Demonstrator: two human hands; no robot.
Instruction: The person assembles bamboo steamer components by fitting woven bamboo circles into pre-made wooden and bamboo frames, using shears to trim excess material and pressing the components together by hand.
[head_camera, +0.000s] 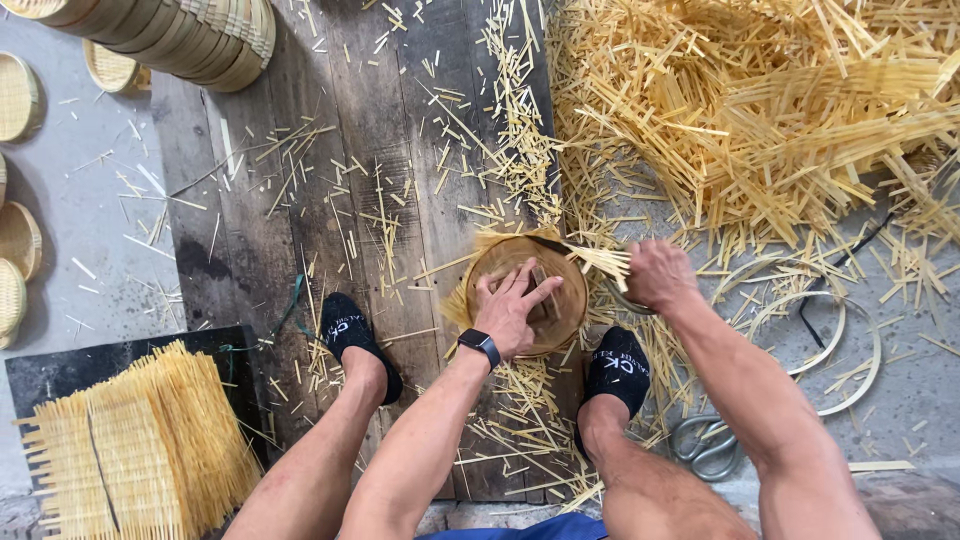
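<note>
Your left hand (512, 305) is spread flat inside the round bamboo basket (527, 290) on the floor planks (350, 200) between your feet. Your right hand (658, 275) is closed, gripping strips (600, 262) at its rim.

A basket-weaving workshop, worked at floor level. Evidence: a large heap of cut bamboo strips (760, 110) fills the upper right of the frame; offcuts litter the dark wooden boards (300, 230) at centre; finished baskets (170, 35) are stacked at upper left, with more shallow trays (15, 240) along the left edge; woven mats (140, 450) lie piled at lower left; bent rim hoops (840, 340) and scissors (705, 445) rest on the concrete at lower right. A half-made basket (530, 290) sits between the feet at centre.
</note>
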